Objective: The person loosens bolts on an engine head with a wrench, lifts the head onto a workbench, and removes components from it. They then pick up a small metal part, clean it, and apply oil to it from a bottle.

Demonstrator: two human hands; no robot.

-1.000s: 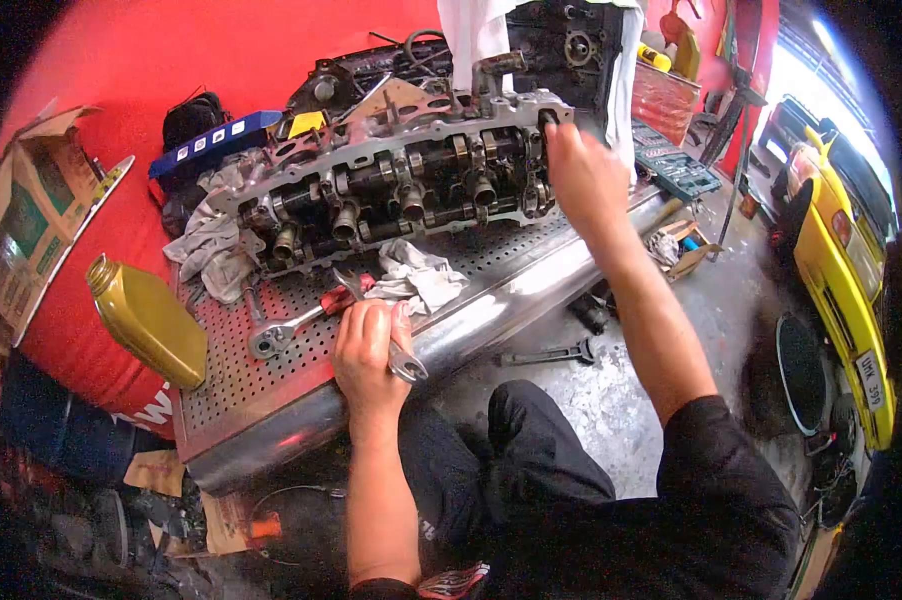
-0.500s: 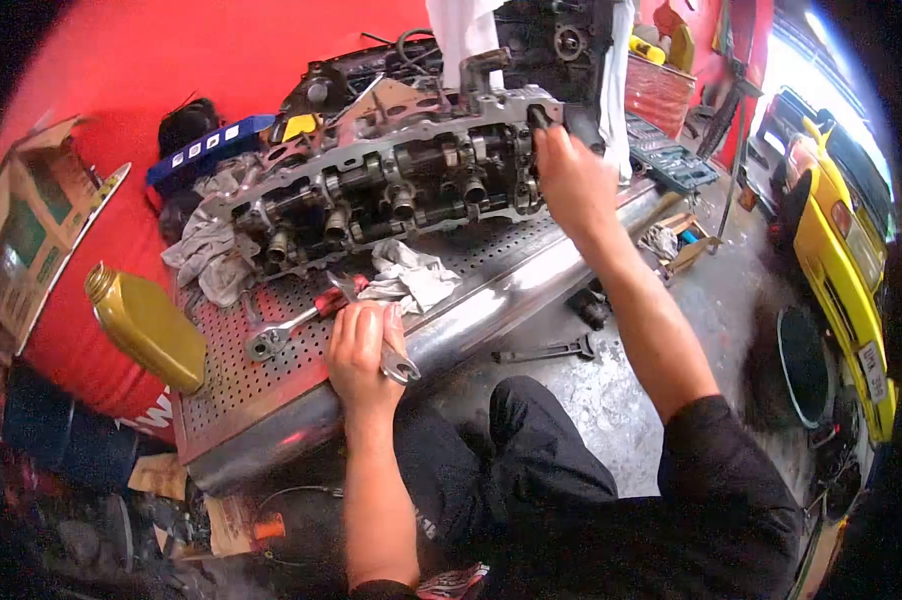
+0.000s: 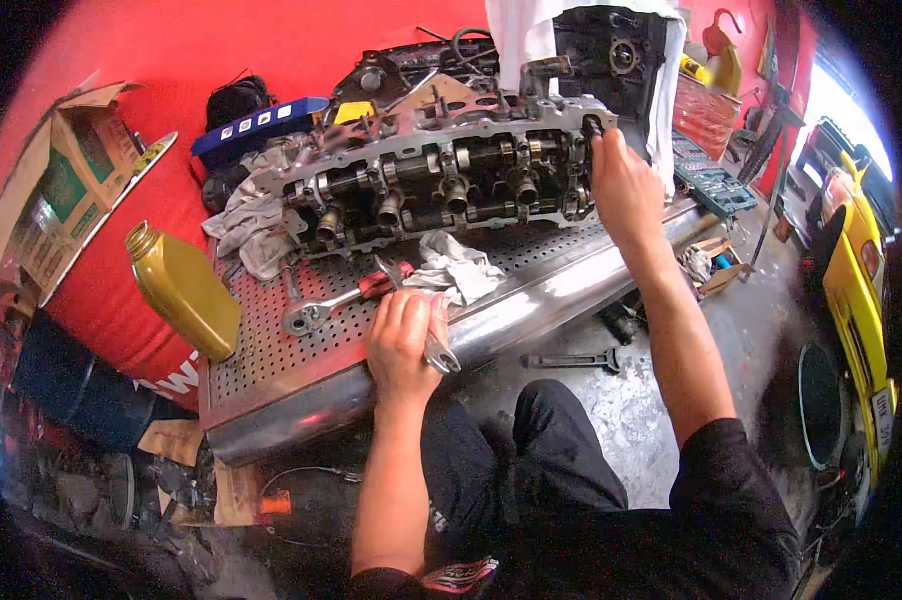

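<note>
Hiding the wrench [image 3: 441,356] partly, the left hand [image 3: 403,335] is clamped around it.
At the cylinder head [image 3: 451,140], the right hand's [image 3: 628,192] grip cannot be told.

Both bare arms [image 3: 391,490] reach forward.
The left hand [image 3: 403,340] is curled closed; the right hand [image 3: 628,190] extends farther, fingers bunched together.

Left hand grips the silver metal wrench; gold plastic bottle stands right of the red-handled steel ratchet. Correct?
No: the head view shows the gold bottle left of the red-handled ratchet. Left hand does grip the silver wrench.
</note>
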